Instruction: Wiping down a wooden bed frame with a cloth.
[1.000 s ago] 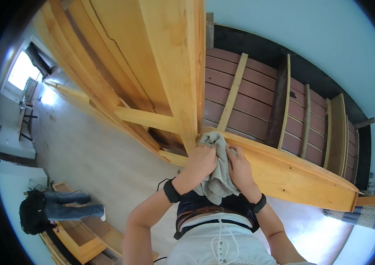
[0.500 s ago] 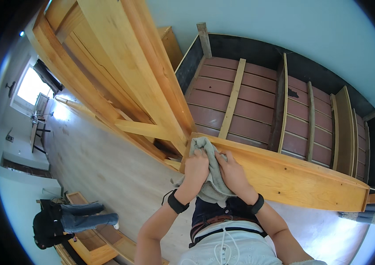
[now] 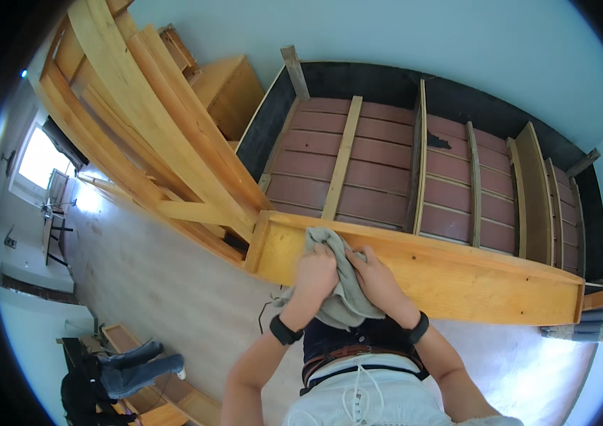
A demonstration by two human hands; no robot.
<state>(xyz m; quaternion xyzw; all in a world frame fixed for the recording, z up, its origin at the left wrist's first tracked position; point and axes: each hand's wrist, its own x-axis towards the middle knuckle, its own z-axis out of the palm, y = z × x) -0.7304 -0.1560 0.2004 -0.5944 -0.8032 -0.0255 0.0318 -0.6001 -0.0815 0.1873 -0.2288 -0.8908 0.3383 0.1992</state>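
Observation:
A grey cloth [image 3: 349, 287] lies bunched on a yellow wooden board [image 3: 472, 280], the long side rail of a bed frame, close to its left end. My left hand [image 3: 316, 275] is closed on the cloth, fingers curled into its folds. Beside it, my right hand [image 3: 376, 280] grips the cloth's right side, fingers reaching over the board's upper part. Part of the cloth hangs down toward my waist. Folds hide some of the fingertips of both hands.
Behind the board is the bed's slatted base [image 3: 379, 170] with a dark surround. A tall wooden headboard [image 3: 166, 128] rises at the left, near a wooden cabinet [image 3: 227, 92]. At the lower left, another person [image 3: 95, 383] bends over wooden furniture parts [image 3: 195, 405].
My hands and the cloth have shifted right along the board, away from its left end, and the view has moved with them. The other person has leaned further over the wooden parts.

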